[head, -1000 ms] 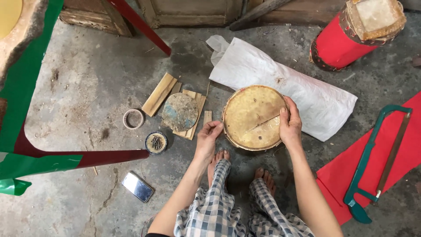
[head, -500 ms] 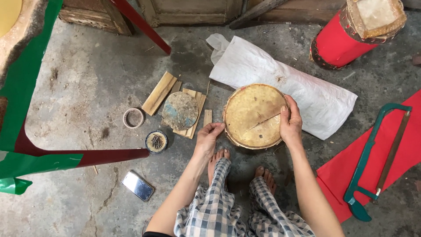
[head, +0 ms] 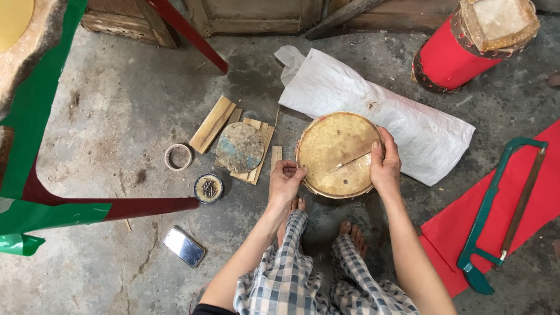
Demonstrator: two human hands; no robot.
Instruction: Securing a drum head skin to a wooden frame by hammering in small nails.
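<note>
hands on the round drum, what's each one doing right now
Left hand: fingers curled on the near-left rim of the round drum.
Right hand: gripping the drum's right rim, fingers wrapped over the edge.

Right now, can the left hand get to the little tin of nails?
Probably yes: the left hand grips the round drum's rim, and only bare concrete floor lies between it and the nail tin.

I see the round drum [head: 338, 153] on the floor near the centre, just beyond my feet [head: 324, 224]. My left hand [head: 286, 182] sits at its left edge, my right hand [head: 385, 166] on its right rim. A sack [head: 402, 111] lies behind it, running far-left to right. Left of the drum lie wooden slats [head: 233, 137] with a disc [head: 240, 147] on them. Further left sits a ring [head: 178, 157], with a tin of nails [head: 209, 188] near it. A phone [head: 184, 246] lies nearer still. A saw [head: 501, 204] lies far right on a sheet [head: 461, 233].
</note>
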